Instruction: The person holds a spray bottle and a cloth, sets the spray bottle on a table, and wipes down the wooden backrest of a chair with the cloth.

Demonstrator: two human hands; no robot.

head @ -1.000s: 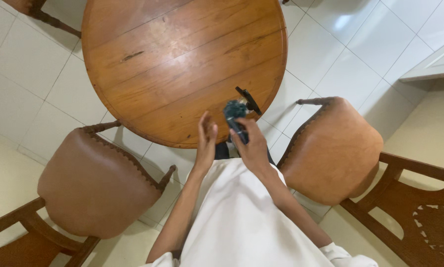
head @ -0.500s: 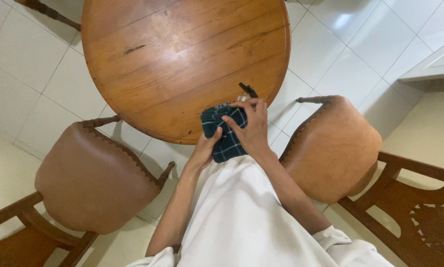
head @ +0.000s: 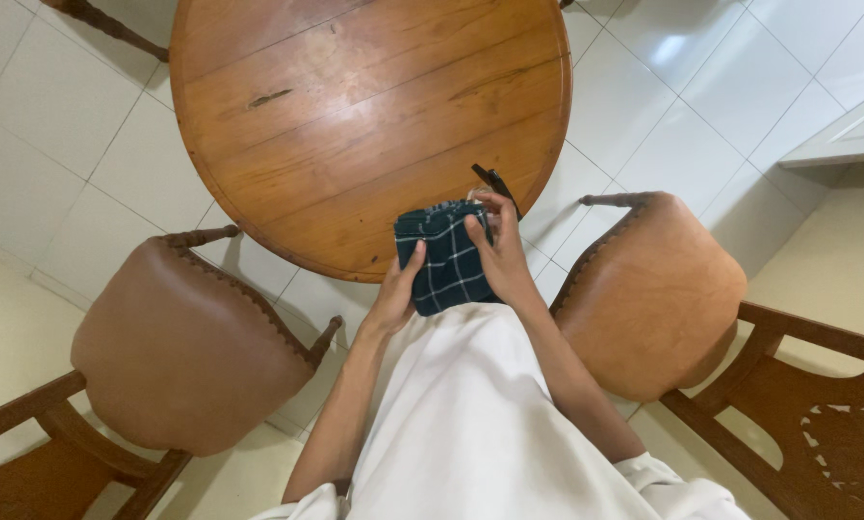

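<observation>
Dark-green checked cloth (head: 446, 258), folded, sits at the near edge of the round wooden table (head: 355, 116), gripped from both sides: left hand (head: 393, 299) pinching its lower corner, right hand (head: 497, 252) curled over its right edge and a black-framed object (head: 494, 183). Brown leather chairs (head: 186, 342) flank the table on white tile floor (head: 663, 87).

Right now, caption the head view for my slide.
Both hands hold a dark checked cloth at a round wooden table's edge.
</observation>
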